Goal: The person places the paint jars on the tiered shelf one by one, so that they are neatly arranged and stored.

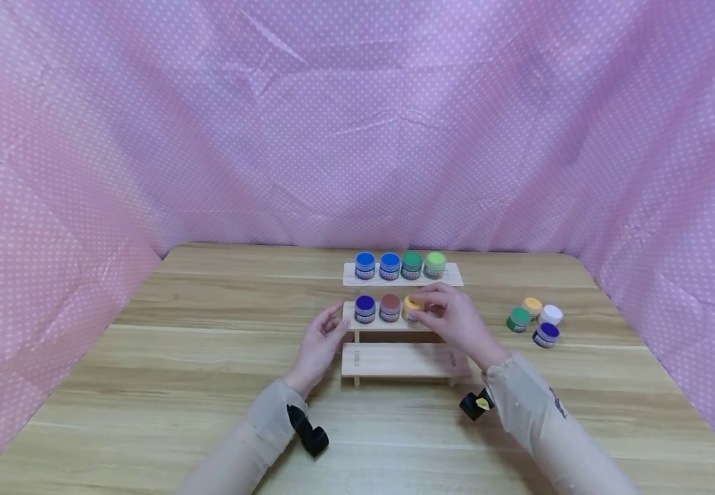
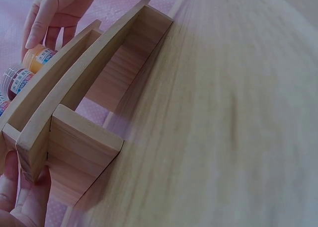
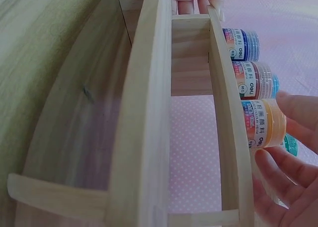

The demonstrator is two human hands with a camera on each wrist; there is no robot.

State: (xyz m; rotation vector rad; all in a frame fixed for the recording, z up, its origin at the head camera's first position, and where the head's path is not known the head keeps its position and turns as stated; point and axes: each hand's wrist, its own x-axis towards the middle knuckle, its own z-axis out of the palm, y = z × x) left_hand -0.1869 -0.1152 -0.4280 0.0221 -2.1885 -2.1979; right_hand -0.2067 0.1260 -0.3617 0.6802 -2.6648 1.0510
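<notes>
A wooden tiered rack (image 1: 407, 361) stands on the table. On its middle tier are a purple jar (image 1: 365, 309), a reddish-brown jar (image 1: 390, 308) and an orange jar (image 3: 268, 123). The right hand (image 1: 453, 320) holds the orange jar (image 1: 410, 309) between thumb and fingers, its base on the tier beside the brown jar. The left hand (image 1: 319, 347) touches the left end of the middle tier; in the left wrist view its fingertips (image 2: 37, 187) lie at the board's end. Two blue jars, a dark green jar (image 1: 411, 265) and a light green jar (image 1: 434, 265) line the back tier (image 1: 453, 275).
Right of the rack, several loose jars stand on the table (image 1: 209, 330): green (image 1: 518, 320), orange (image 1: 532, 306), white (image 1: 551, 315) and purple (image 1: 546, 335). The front tier of the rack holds no jars. A pink dotted curtain (image 1: 357, 124) surrounds the table's back and sides.
</notes>
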